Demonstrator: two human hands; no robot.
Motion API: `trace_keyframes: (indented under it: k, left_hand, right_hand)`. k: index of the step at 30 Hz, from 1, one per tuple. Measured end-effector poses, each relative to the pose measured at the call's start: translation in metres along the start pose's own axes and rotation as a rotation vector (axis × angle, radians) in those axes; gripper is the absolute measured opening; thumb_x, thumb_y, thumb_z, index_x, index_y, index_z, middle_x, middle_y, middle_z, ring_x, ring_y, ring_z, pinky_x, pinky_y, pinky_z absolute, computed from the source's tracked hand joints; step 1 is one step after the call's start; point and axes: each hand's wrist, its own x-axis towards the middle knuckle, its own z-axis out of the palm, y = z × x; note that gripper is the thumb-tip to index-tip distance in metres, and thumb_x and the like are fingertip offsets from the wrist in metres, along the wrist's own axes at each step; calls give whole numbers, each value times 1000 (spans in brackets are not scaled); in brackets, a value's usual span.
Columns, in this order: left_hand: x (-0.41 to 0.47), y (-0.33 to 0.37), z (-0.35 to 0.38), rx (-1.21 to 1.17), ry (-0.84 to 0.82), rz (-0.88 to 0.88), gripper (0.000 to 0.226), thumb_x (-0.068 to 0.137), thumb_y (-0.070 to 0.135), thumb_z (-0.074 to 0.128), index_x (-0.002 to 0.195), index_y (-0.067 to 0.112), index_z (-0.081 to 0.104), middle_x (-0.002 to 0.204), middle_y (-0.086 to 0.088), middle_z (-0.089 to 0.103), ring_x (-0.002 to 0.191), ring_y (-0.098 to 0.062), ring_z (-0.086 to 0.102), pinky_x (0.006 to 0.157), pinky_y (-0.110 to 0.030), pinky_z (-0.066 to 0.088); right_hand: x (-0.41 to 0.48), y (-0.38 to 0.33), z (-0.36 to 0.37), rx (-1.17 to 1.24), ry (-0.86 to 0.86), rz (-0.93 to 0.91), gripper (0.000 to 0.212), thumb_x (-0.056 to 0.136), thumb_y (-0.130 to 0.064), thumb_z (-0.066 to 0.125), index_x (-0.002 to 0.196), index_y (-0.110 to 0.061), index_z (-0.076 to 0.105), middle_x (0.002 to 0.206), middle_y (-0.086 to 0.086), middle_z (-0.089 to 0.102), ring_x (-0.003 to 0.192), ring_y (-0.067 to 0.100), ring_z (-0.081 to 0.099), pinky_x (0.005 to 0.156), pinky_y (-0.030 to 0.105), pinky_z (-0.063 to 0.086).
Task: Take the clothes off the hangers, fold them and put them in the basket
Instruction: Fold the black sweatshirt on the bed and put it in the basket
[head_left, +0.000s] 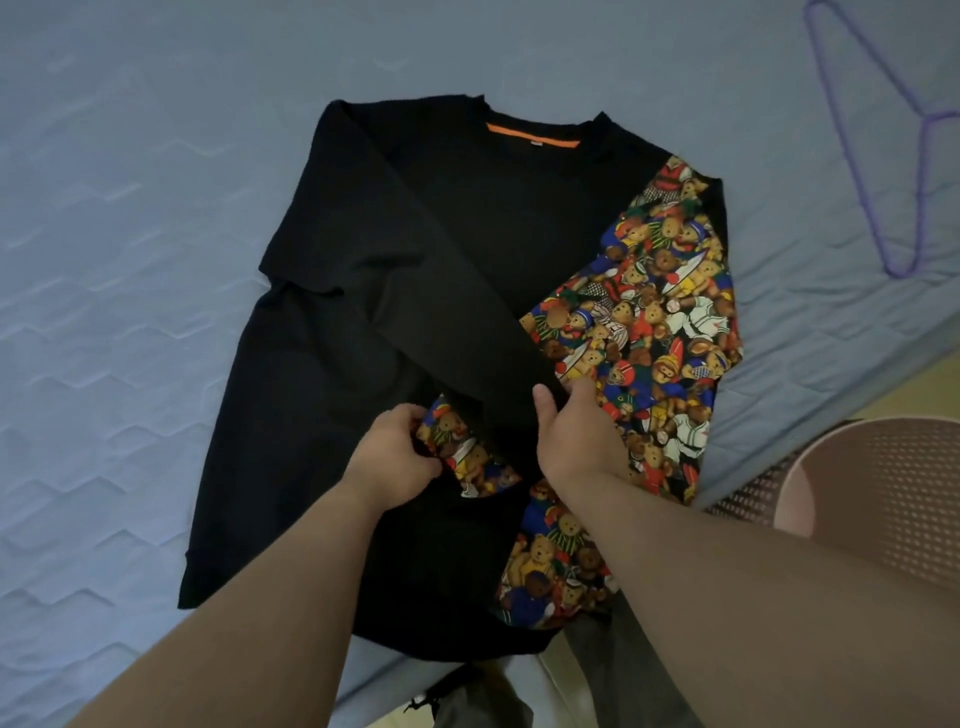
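Observation:
A black sweatshirt (405, 291) lies flat on the blue mattress (114, 260), collar away from me. Its right sleeve and side panel carry a colourful teddy-bear print (654, 312). Both sleeves are folded across the body. My left hand (397, 454) pinches the printed cuff (467, 457) near the middle of the garment. My right hand (576, 436) grips the end of the black sleeve where it meets the printed part. A pink perforated basket (878, 499) stands at the right, beside the mattress edge.
A purple hanger (893, 156) lies on the mattress at the top right. The mattress edge runs diagonally along the lower right, with floor below it. A dark strap or bag (457, 691) sits on the floor near my legs.

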Motion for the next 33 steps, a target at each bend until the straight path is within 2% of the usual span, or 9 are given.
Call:
trace_keyframes:
  k: [2,5,10,13,17,19,24,28,33]
  left_hand:
    - [3,-3,3,-18,103,-48,39,87,24,71,122,25,53,105,7,58,89,-8,58,63,-19,45]
    - [8,-5,6,-145,152,-170,22,92,28,67,111,23,57,95,3,60,79,-10,60,60,-24,48]
    - [4,-5,10,21,197,-120,26,93,37,60,115,28,50,99,4,62,85,-14,63,75,-38,57]
    - [5,3,4,137,417,-62,32,91,38,53,121,26,50,115,3,59,104,-20,58,97,-45,45]
    - [28,39,-25,166,680,56,25,93,30,49,116,20,54,117,-4,57,107,-26,56,97,-46,40]
    - [48,63,-41,229,635,102,26,94,27,50,118,19,54,118,-5,56,107,-28,56,97,-46,43]
    - [80,87,-53,205,274,-16,38,95,25,53,133,20,52,132,-6,49,113,-27,54,96,-48,49]
    - [56,46,-46,191,540,-138,43,89,18,56,132,17,53,133,-11,48,121,-35,49,102,-53,42]
    - [11,-49,-49,209,555,-529,61,83,15,66,138,6,43,141,-21,38,130,-43,38,104,-57,37]
  right_hand:
    - [5,4,10,25,-99,-10,51,100,-57,36,131,-17,43,108,6,66,96,26,64,73,36,52]
    - [8,7,20,82,-181,-1,53,102,-53,34,137,-15,40,128,10,61,116,29,59,89,38,49]
    - [-2,18,20,122,-146,19,46,105,-47,18,140,-22,35,108,6,65,99,27,64,77,37,48]
    - [-9,23,24,2,-227,51,46,104,-47,22,143,-22,28,112,8,64,100,27,63,76,36,47]
    - [20,11,7,-227,66,-77,42,100,-53,32,123,-19,41,119,8,54,106,25,56,86,41,49]
    - [47,3,-8,-176,131,-129,40,101,-50,34,124,-18,43,120,8,53,108,26,55,87,42,48]
    - [83,16,-38,-183,141,-259,34,102,-40,39,126,-17,44,119,8,53,106,26,55,85,43,49]
    - [68,57,-33,-240,141,-77,33,96,-35,51,122,-17,45,122,11,49,113,30,49,92,45,45]
    - [32,92,-11,-40,115,395,57,90,-50,56,131,-16,36,134,15,39,124,34,41,99,46,40]
